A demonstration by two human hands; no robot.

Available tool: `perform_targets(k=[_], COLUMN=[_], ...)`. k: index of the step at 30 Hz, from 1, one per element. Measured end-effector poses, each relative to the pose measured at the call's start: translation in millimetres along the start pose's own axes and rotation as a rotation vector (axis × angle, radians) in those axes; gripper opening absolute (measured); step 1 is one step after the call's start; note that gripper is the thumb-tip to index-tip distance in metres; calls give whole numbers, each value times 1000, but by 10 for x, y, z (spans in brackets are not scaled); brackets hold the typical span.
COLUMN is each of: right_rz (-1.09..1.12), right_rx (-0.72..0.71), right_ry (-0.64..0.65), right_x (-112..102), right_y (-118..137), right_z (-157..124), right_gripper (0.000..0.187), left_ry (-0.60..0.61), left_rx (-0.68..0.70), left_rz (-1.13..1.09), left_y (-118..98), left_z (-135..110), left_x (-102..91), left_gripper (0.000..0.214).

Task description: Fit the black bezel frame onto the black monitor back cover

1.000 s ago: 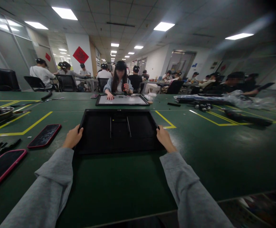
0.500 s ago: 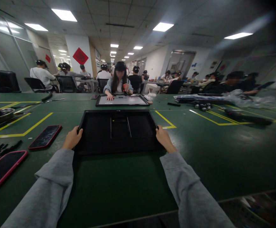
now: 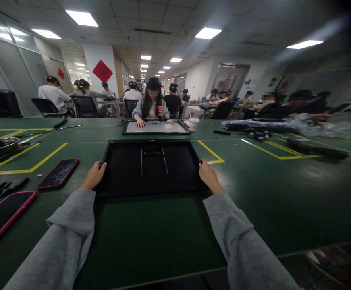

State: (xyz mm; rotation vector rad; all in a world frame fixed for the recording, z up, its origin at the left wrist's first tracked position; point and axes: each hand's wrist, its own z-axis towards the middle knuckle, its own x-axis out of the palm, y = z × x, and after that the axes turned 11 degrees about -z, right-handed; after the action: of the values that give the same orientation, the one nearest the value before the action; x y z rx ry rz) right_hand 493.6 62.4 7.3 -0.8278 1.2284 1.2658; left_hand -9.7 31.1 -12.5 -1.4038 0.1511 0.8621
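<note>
A black rectangular monitor housing (image 3: 123, 169), hollow like a shallow tray with two thin upright metal strips near its middle, lies in front of me on the green table. My left hand (image 3: 94, 175) grips its left edge, thumb on top and the other fingers mostly hidden at the side. Around the right edge my right hand (image 3: 208, 175) is closed in the same way. Both forearms reach forward in grey sleeves.
Left of me lie two red-edged phones (image 3: 59, 174) and a metal bowl (image 3: 0, 147). Across the green table (image 3: 151, 233) a person (image 3: 151, 102) works over a flat panel (image 3: 155, 127). Plastic-wrapped parts (image 3: 262, 125) and a dark power tool (image 3: 314, 149) are at the right.
Almost nothing differs. Both hands keep their hold on the housing, and the view has shifted only very slightly.
</note>
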Motion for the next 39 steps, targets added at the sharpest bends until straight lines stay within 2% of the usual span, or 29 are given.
perform_targets(k=[4,10,24,39], right_rz=[20,26,-31,-47], right_rx=[-1,17,30,20], right_ry=[-13,-7,22,29], right_x=[10,12,30,-15], right_y=[-12,-14,-5,32], right_z=[3,1,11,-24], right_gripper=[40,42,44,43], left_ry=[8,-24,-19,-23], left_rx=[-33,-58,-86,-42], left_rz=[-192,-314,-405,-412], left_y=[70,26,94,171], left_z=[62,42,48,124], left_x=[21,6,19,59], left_gripper=[58,62,69,71])
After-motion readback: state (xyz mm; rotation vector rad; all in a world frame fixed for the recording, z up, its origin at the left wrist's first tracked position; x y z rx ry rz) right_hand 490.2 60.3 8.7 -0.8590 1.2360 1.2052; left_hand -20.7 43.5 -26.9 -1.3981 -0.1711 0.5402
